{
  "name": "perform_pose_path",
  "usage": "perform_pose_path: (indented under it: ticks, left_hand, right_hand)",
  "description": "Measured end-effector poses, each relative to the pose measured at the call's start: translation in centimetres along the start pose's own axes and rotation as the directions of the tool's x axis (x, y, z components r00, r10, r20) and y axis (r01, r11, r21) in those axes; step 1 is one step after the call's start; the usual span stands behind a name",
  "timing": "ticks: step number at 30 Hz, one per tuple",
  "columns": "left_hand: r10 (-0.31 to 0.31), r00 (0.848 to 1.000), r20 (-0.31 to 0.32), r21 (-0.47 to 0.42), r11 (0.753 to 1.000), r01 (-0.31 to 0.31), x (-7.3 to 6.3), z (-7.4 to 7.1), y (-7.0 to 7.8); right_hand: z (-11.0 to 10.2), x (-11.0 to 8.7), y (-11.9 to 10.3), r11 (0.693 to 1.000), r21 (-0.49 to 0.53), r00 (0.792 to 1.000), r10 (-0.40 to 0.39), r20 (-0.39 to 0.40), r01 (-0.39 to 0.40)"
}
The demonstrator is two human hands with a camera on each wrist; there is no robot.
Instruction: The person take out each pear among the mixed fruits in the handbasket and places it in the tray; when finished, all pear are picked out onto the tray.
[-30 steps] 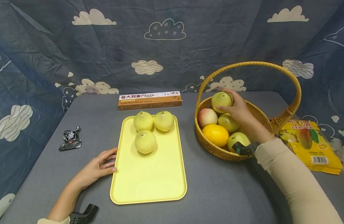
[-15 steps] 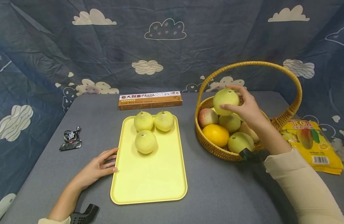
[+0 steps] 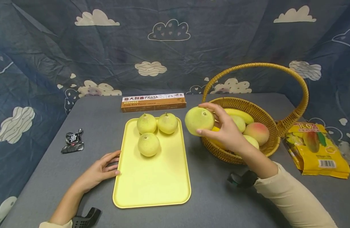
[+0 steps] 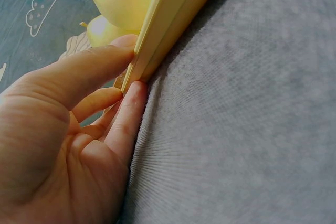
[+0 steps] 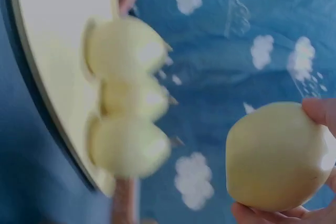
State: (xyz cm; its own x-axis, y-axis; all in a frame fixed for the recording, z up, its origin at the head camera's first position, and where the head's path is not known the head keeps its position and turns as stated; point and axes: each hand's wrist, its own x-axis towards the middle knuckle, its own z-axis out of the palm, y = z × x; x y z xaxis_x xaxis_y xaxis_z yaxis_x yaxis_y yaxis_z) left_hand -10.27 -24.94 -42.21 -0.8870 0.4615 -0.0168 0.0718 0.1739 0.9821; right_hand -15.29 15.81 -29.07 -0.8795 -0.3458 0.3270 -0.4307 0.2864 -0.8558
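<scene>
My right hand (image 3: 224,128) grips a pale green pear (image 3: 199,121) between thumb and fingers, holding it in the air between the basket and the tray. In the right wrist view this pear (image 5: 278,156) is at the lower right. Three similar pears (image 3: 148,144) stand at the far end of the yellow tray (image 3: 152,180). My left hand (image 3: 99,171) rests against the tray's left edge. The left wrist view shows its thumb (image 4: 105,61) at the rim and its fingers against the outer side. The wicker basket (image 3: 274,139) is partly hidden behind the right hand.
Inside the basket are a peach (image 3: 257,133), a banana (image 3: 240,114) and green and yellow fruit. A pasta box (image 3: 153,103) lies behind the tray. A black wrapper packet (image 3: 73,142) lies left, a yellow mango snack bag (image 3: 317,150) right. The basket handle (image 3: 254,65) arches high.
My right hand has lifted the pear out of the basket and carried it left toward the tray. The peach now appears at the basket's right side. The left hand has stayed still.
</scene>
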Motion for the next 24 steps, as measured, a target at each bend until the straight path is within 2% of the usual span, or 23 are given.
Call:
perform_pose_path:
  ticks: [3, 10, 17, 22, 24]
  left_hand:
    - [-0.008, 1.0, 0.001, 0.002, 1.0, 0.008, 0.0, 0.0, 0.0]
    - [-0.016, 1.0, -0.002, 0.002, 1.0, 0.016, 0.0, 0.1, 0.1]
    - [-0.024, 1.0, -0.002, -0.002, 1.0, 0.024, 0.0, 0.1, 0.1]
    - [-0.026, 1.0, -0.003, 0.0, 1.0, 0.026, -0.1, 0.1, 0.1]
    - [-0.025, 1.0, -0.005, 0.002, 1.0, 0.025, -0.1, 0.1, 0.1]
  right_hand:
    - [2.2, -0.1, 1.1, 1.0, 0.011, 0.999, 0.007, 0.048, -0.007]
    - [6.1, -0.1, 4.8, 0.998, -0.053, 0.993, 0.045, 0.113, -0.039]
    - [8.1, 0.1, 7.1, 0.997, -0.059, 0.99, 0.062, 0.129, -0.054]
    - [8.8, 0.3, 7.8, 0.996, -0.059, 0.986, 0.08, 0.144, -0.072]
    - [9.0, 0.5, 7.8, 0.994, -0.09, 0.987, 0.078, 0.139, -0.065]
